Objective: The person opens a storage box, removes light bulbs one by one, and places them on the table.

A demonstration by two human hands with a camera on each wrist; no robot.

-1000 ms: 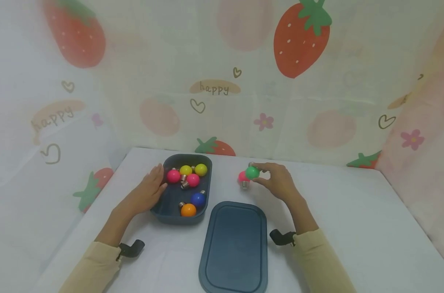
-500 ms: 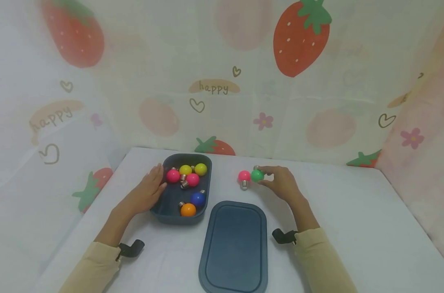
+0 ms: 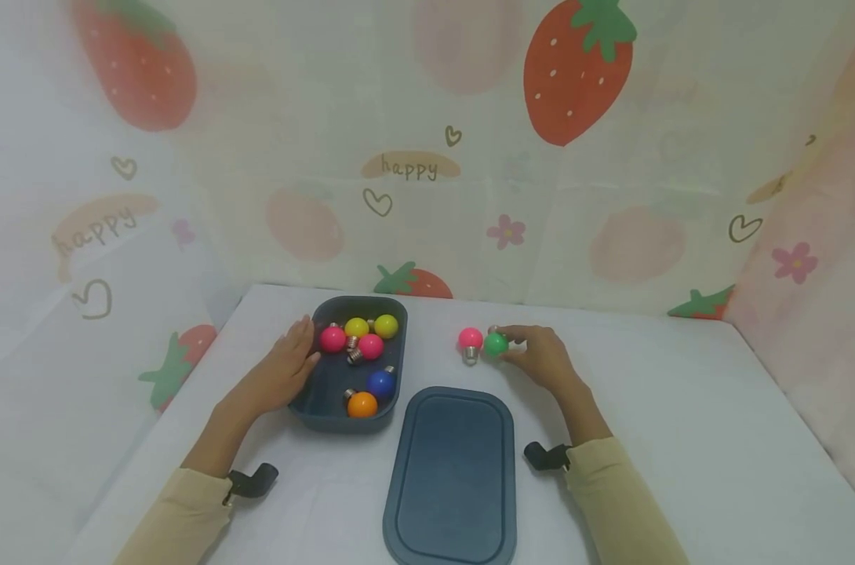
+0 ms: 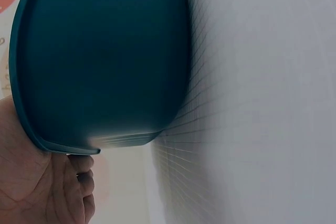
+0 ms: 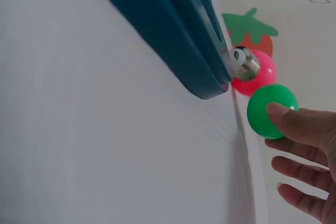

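My right hand (image 3: 543, 357) pinches a green light bulb (image 3: 496, 345) between thumb and fingers, low over the white table. In the right wrist view the thumb lies across the green globe (image 5: 270, 109). Just left of it a pink bulb (image 3: 470, 339) lies on the table, its metal screw base toward me. My left hand (image 3: 286, 367), fingers fairly straight, rests against the left rim of a dark blue box (image 3: 321, 416). Inside the box lie several bulbs: pink (image 3: 332, 339), yellow (image 3: 386, 326), blue (image 3: 381, 384) and orange (image 3: 362, 405) among them. The left wrist view shows the palm (image 4: 37, 182) at the box rim.
A flat dark blue lid (image 3: 452, 479) lies on the white tabletop (image 3: 682, 439) in front of the pink bulb, right of the box. Strawberry-printed cloth (image 3: 576, 180) hangs behind the table and along both sides.
The right hand has carried the green bulb slightly right and down, from overlapping the pink bulb to beside it. The left hand and the box have stayed in place.
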